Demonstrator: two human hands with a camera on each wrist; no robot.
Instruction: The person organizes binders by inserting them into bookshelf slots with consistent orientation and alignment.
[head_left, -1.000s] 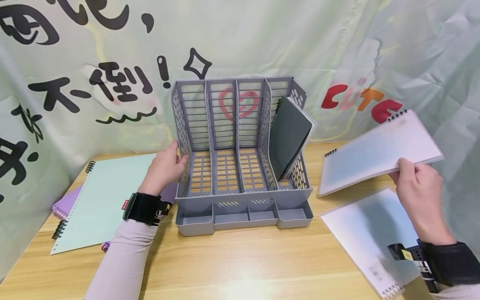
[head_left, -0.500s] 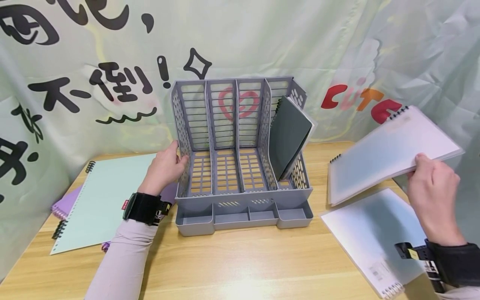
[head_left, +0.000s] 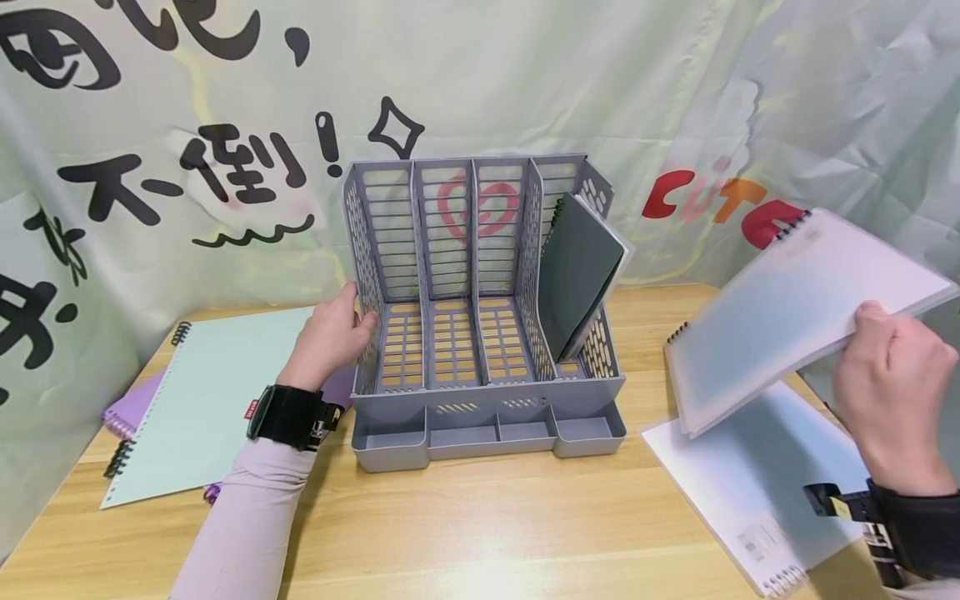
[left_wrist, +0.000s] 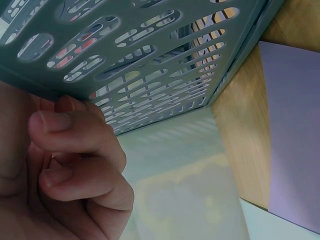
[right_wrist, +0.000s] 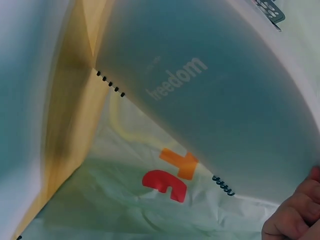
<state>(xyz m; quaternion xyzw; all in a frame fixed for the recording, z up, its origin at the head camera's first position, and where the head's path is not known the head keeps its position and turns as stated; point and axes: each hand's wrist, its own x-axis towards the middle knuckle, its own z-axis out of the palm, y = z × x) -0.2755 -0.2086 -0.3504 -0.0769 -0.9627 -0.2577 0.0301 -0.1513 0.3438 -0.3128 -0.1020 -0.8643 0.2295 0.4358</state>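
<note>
My left hand [head_left: 327, 342] grips the left side wall of a grey desktop file organizer [head_left: 487, 392], its thumb over the front edge. In the left wrist view its curled fingers [left_wrist: 85, 185] lie against the slotted wall [left_wrist: 160, 65]. At the right, my right hand [head_left: 896, 392] pinches the edge of a spiral notebook [head_left: 795, 317] with a frosted pale-blue cover, raised and tilted above the table. The word "freedom" shows on this notebook [right_wrist: 175, 80] in the right wrist view. A dark green spiral notebook [head_left: 577, 279] leans in the organizer's rightmost slot.
Another pale-blue spiral notebook [head_left: 772, 483] lies on the wooden table [head_left: 480, 525] below the raised one. At the left, a mint-green notebook [head_left: 202, 408] overlaps purple ones [head_left: 135, 404]. A printed cloth [head_left: 480, 75] hangs behind the organizer.
My right hand has moved right with the frosted notebook, which now tilts more steeply, its lower corner over the notebook on the table. The left hand and organizer have stayed put.
</note>
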